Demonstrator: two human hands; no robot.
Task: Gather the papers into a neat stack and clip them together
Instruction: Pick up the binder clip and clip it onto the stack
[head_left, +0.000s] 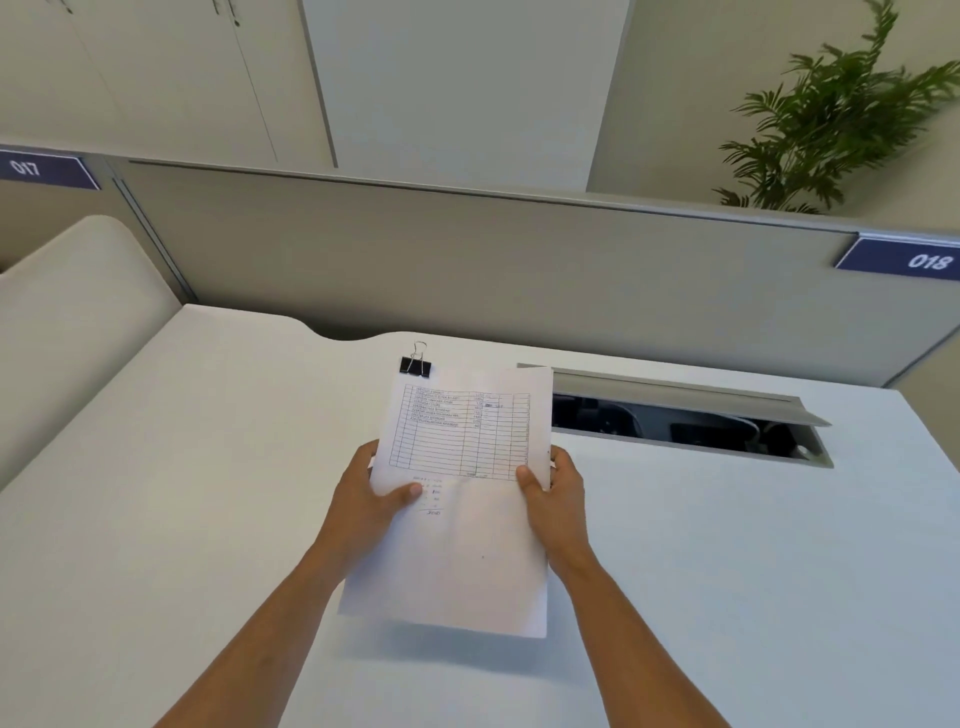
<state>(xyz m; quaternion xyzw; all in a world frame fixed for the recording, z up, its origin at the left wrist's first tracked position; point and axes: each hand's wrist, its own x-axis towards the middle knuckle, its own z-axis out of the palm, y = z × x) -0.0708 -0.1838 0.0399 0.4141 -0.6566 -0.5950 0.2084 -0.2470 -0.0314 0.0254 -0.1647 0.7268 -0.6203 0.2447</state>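
At nine o'clock of the papers (462, 499) our left hand (371, 499) gripped their left edge, thumb on top and fingers curled beneath. The papers sat at the middle of the view, held up off the white surface (156, 467), their shadow falling below them. The top sheet carried a printed table with some writing under it. We judged them light, thin and floppy, apt to slide over one another, so a hold on both long edges near the middle suited squaring them up. At eleven o'clock of the papers a black clip (415, 365) stood by their far left corner; we could not tell whether it already bit the sheets or merely lay on the surface just behind them. It looked stiff and springy, best pinched by its wire handles. At three o'clock our right hand (553, 491) gripped the right edge the same way. Farther right lay an open cable tray (675, 421).
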